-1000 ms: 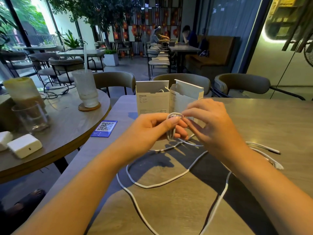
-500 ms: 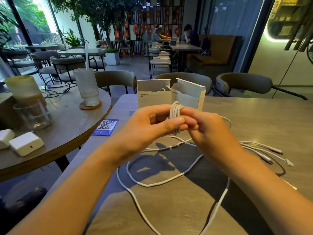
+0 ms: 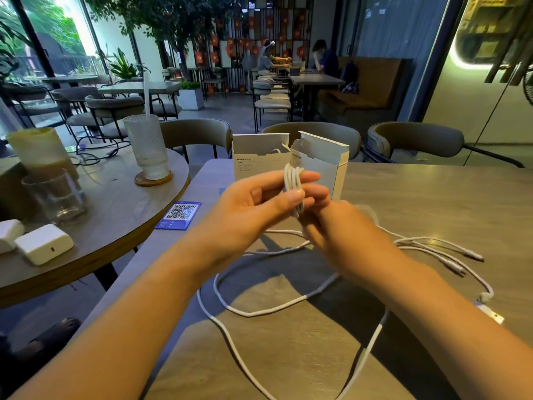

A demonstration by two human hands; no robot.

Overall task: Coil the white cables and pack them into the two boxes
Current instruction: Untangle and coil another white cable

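**Coil half-wound, long tail trailing on the table**

The left hand (image 3: 256, 203) is pinching a small coil (image 3: 293, 184) of white cable between thumb and fingers, holding it up just in front of the two boxes (image 3: 288, 163). The right hand (image 3: 326, 223) is sitting directly beside and below the coil with its fingers curled; it is blurred, so I cannot tell whether it is gripping the free strand or only guiding it. Both boxes are standing upright with their flaps open at the far edge of the table (image 3: 432, 197).

Most of the cable is lying loose in wide loops (image 3: 251, 311) across the table. That tail is crossing over itself near the front edge, so, as I judge it, it is at risk of knotting or dragging as more is wound in. The loose ends with connectors (image 3: 450, 261) are lying close together on the right (how many cables they belong to is hard to say), and pulling one strand could be tugging a neighbour along. The thumb's pinch is looking light; a slip would be letting the turns spring apart. The boxes may also be tipping easily if the hands brush them.

The lower loops are running out of the bottom of the view, a thin white curve is showing inside the left box without being identifiable, and the coil's lower half is hidden behind the fingers.
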